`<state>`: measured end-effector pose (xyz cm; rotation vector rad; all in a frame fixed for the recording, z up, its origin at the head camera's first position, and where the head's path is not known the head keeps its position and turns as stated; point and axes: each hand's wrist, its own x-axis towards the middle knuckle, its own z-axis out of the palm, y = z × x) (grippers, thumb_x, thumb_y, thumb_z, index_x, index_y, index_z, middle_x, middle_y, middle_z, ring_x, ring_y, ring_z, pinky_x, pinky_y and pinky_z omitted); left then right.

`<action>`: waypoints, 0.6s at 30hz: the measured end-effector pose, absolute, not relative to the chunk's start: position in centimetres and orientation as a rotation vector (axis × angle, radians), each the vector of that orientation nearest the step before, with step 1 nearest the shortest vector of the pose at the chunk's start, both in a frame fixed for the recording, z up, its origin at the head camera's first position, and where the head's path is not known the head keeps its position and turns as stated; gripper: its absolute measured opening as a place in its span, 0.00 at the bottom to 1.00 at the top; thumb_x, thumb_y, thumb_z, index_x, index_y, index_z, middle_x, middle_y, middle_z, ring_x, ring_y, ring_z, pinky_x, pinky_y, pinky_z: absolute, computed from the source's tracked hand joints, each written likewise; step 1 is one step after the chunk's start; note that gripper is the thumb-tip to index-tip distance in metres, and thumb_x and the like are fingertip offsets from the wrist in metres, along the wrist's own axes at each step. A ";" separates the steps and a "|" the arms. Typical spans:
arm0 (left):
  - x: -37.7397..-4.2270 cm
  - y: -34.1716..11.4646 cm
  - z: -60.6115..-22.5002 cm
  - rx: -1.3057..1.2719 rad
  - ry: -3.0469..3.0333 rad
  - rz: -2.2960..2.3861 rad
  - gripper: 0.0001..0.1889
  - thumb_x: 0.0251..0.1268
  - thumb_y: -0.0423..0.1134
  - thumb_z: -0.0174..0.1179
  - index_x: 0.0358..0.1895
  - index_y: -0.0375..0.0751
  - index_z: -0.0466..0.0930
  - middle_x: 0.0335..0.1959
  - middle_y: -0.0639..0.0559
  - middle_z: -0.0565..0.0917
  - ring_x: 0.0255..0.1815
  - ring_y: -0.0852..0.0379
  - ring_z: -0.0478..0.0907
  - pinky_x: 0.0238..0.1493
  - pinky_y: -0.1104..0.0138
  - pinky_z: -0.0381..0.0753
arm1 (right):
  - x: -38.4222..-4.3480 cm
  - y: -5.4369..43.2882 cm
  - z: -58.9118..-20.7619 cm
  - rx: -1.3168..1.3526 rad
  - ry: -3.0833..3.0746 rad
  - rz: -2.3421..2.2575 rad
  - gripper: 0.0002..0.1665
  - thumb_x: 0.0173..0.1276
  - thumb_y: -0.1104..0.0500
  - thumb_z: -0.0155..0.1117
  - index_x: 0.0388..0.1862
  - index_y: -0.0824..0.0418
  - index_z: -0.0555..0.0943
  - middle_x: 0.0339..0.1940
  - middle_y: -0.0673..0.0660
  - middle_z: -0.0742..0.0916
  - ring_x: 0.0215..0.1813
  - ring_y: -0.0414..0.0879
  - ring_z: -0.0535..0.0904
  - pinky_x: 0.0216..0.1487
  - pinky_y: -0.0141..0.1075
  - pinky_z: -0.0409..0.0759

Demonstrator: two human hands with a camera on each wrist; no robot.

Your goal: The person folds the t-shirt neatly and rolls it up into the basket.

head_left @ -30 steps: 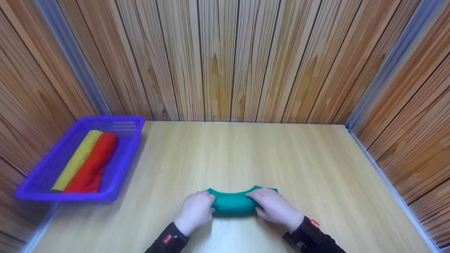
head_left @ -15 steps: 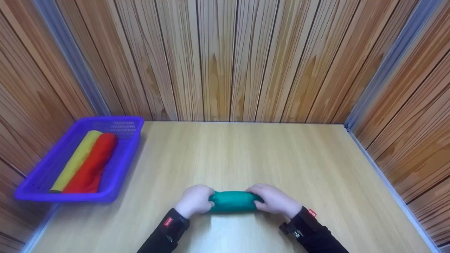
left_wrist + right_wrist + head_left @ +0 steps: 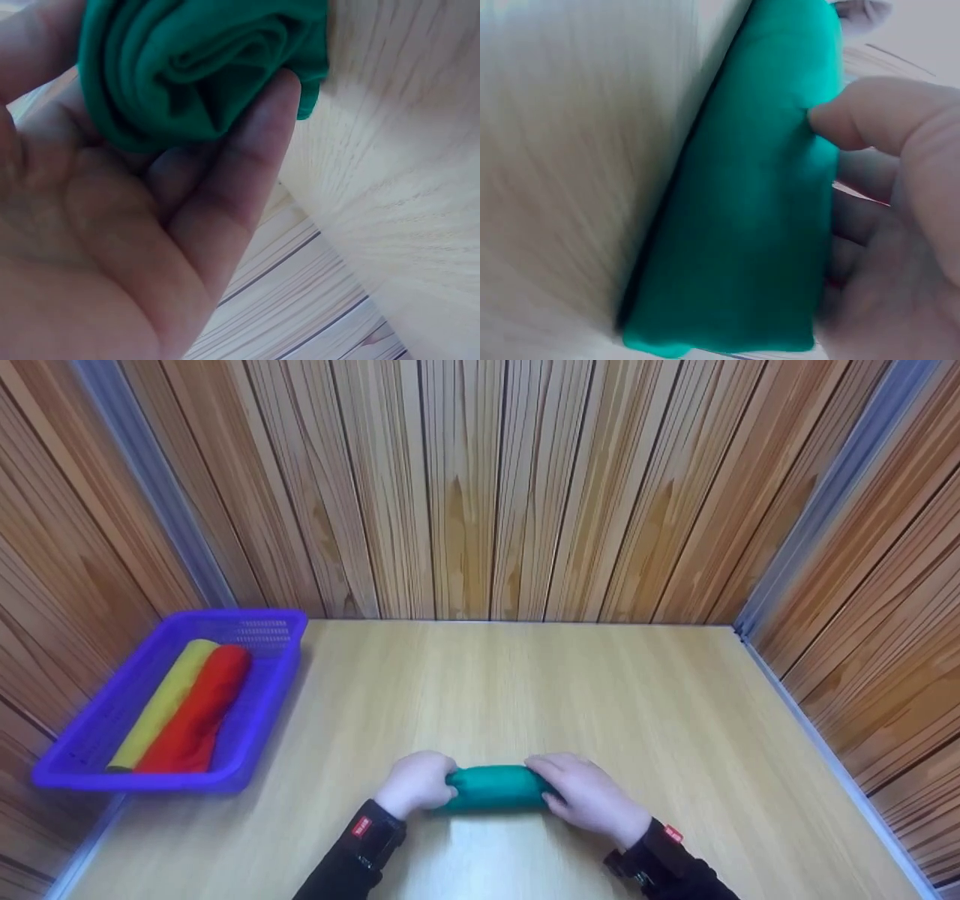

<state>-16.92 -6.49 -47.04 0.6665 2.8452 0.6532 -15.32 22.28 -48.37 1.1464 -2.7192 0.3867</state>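
A rolled green cloth [image 3: 496,788] lies crosswise on the table near its front. At the roll's left end, my left hand [image 3: 417,784] grips it; the left wrist view shows the spiral layers of the cloth [image 3: 195,75] between thumb and fingers. My right hand [image 3: 587,795] holds the other end. Over in the right wrist view, its thumb presses into the near side of the green cloth [image 3: 742,187], with the fingers partly hidden behind the roll. A narrow loose edge shows at the roll's underside in the left wrist view.
At the left of the table [image 3: 637,697] stands a purple plastic basket [image 3: 274,720]. Inside lie a yellow cloth roll [image 3: 165,701] and a red cloth roll [image 3: 196,712], side by side. Wood-panelled walls [image 3: 465,495] border the table at the back and both sides.
The flat green flap with corners beyond the roll is now wound in, leaving a compact cylinder. Both hands went slightly forward with it, then stayed nearly in place over the last half second.
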 end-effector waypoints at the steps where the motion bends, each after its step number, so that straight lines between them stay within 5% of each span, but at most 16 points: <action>1: -17.0 -6.5 -47.1 0.658 2.838 0.658 0.07 0.50 0.35 0.65 0.24 0.45 0.75 0.20 0.56 0.68 0.23 0.57 0.63 0.27 0.63 0.61 | -15.1 22.2 -48.3 1.143 -2.688 0.352 0.32 0.61 0.60 0.71 0.65 0.64 0.75 0.58 0.60 0.82 0.59 0.55 0.79 0.59 0.50 0.76; 8: -17.5 -6.6 -47.2 0.640 2.808 0.661 0.11 0.51 0.37 0.65 0.21 0.47 0.71 0.18 0.58 0.65 0.22 0.58 0.61 0.26 0.64 0.57 | -14.1 21.8 -48.3 1.089 -2.632 0.184 0.34 0.57 0.58 0.75 0.63 0.65 0.76 0.58 0.61 0.83 0.58 0.56 0.79 0.56 0.52 0.77; 18: -16.7 -6.5 -47.2 0.619 2.835 0.698 0.03 0.53 0.36 0.65 0.30 0.42 0.81 0.23 0.56 0.72 0.26 0.56 0.67 0.30 0.60 0.67 | -14.5 21.5 -49.3 1.085 -2.577 0.138 0.30 0.57 0.61 0.75 0.60 0.64 0.79 0.52 0.59 0.85 0.54 0.55 0.81 0.53 0.49 0.79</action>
